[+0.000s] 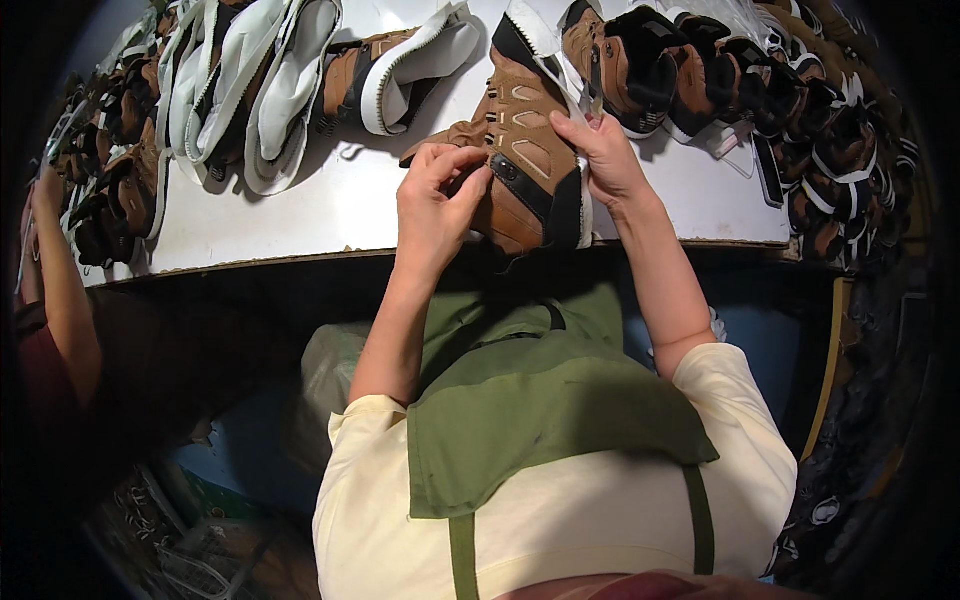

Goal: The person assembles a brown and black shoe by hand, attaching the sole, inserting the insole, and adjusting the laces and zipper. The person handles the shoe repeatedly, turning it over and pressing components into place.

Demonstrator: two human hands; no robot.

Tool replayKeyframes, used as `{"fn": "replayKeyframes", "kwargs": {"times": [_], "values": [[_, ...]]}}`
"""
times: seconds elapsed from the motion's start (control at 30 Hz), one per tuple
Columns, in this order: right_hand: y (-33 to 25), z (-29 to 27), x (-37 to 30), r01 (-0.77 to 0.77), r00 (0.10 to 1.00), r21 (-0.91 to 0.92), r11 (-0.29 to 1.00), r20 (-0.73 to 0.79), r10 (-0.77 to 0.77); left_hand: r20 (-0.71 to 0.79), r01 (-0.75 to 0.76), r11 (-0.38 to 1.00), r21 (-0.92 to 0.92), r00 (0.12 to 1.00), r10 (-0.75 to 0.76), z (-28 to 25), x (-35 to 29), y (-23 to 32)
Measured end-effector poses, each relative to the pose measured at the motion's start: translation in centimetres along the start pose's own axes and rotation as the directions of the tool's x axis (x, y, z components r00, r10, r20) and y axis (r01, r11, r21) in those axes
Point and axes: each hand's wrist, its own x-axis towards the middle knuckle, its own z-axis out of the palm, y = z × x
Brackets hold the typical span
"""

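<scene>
A brown and black shoe upper [532,130] with a white lining edge is held up at the near side of the white table. My left hand [438,200] is closed in a pinch at its lacing side, by the black collar panel. What lies between those fingertips, if anything, is too small to make out. On the other side, my right hand [606,158] grips the upper by its pale edge, thumb on the outer face. The upper's tongue sticks out leftward above my left hand.
White-lined shoe uppers [270,95] lie to the left on the white table [350,205], another [415,75] behind. Brown and black uppers [660,70] line the right, beside a phone-like dark object [768,170]. A co-worker's arm [65,290] reaches in at far left among more uppers.
</scene>
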Motion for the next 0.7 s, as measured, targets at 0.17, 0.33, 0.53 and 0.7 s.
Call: {"fn": "replayKeyframes", "kwargs": {"times": [0.17, 0.33, 0.53, 0.7], "values": [[0.7, -1.1, 0.8, -0.012, 0.999, -0.019, 1.000, 0.052, 0.013, -0.021, 0.039, 0.999, -0.033, 0.999, -0.040, 0.2, 0.1, 0.1], [0.2, 0.0, 0.4, 0.001, 1.000, -0.020, 1.000, 0.028, -0.001, -0.032, 0.024, 1.000, 0.004, 0.999, -0.024, 0.3, 0.2, -0.6], [0.5, -0.8, 0.8, -0.006, 0.998, -0.049, 0.999, 0.057, 0.008, -0.047, 0.010, 0.998, 0.057, 0.999, -0.007, 0.5, -0.1, -0.4], [0.1, 0.2, 0.5, 0.027, 1.000, -0.080, 0.996, 0.012, -0.026, -0.170, -0.128, 0.979, 0.157, 0.973, 0.154, 0.6, -1.1, -0.5]]}}
